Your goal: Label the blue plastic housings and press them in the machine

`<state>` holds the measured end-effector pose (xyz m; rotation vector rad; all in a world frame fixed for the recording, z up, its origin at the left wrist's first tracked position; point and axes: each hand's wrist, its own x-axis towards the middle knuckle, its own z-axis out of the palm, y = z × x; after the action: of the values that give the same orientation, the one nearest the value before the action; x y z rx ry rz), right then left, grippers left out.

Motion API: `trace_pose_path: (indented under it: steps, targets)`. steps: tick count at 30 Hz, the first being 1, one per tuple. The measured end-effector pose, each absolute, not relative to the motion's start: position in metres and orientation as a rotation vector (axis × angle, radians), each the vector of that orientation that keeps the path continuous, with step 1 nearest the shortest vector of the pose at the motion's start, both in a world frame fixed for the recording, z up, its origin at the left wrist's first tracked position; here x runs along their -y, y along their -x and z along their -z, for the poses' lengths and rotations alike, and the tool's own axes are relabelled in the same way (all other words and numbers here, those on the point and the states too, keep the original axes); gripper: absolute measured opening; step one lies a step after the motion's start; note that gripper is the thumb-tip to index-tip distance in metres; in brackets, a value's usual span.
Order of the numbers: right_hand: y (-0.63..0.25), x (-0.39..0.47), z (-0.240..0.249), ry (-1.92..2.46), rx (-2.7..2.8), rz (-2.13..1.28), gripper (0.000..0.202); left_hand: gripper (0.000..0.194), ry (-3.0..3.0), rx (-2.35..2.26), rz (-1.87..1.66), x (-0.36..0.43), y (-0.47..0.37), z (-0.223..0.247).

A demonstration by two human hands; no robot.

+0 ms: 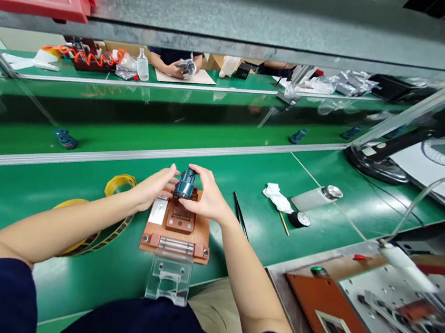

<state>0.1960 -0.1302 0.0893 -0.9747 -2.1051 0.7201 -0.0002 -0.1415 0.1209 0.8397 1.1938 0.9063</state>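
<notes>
1. The right hand (210, 197) has the dark teal plastic housing (185, 185) pinched between thumb and forefinger.
2. The left hand (155, 185) is loosely curved at the housing's left side; I cannot tell whether its fingers grip it.
3. The housing is at the far end of the brown fixture block (180, 224), which sits on a brown base board (202, 233).
4. A clear hinged plate (171, 275) extends from the board's near edge.
5. Black tweezers (240, 215) lie right of the board, a yellow strip coil (116, 181) left.
</notes>
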Motion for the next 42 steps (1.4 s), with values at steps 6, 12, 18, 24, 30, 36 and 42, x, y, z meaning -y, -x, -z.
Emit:
trace_pose_path:
  steps: [6,12,18,24,30,36,42]
  targets:
    - [-0.209,0.148,-0.063,1.072,2.187,-0.888,0.088,0.048,-1.126,-1.348,-0.851,0.210,0.054,-0.141]
    - [-0.211,0.152,-0.047,1.021,2.329,-0.858,0.100,0.034,-1.297,-1.329,-0.472,0.288,0.069,-0.127]
    - [-0.223,0.165,-0.026,1.056,2.260,-0.703,0.072,0.039,-1.122,-0.968,-0.362,0.329,0.058,-0.084]
    - [-0.284,0.195,-0.004,1.532,1.764,-0.184,0.037,0.052,-0.792,-0.761,-0.614,0.297,0.050,-0.125]
    - [-0.305,0.225,0.026,2.005,1.603,0.082,0.055,0.040,-0.653,-0.965,-0.729,0.235,0.020,-0.133]
    - [-0.305,0.228,0.033,2.017,1.546,0.028,0.045,0.032,-1.355,-1.426,-0.508,0.196,0.050,-0.115]
    - [-0.311,0.218,0.032,1.827,1.305,-0.171,0.044,0.039,-2.082,-1.872,-0.242,0.154,0.093,-0.108]
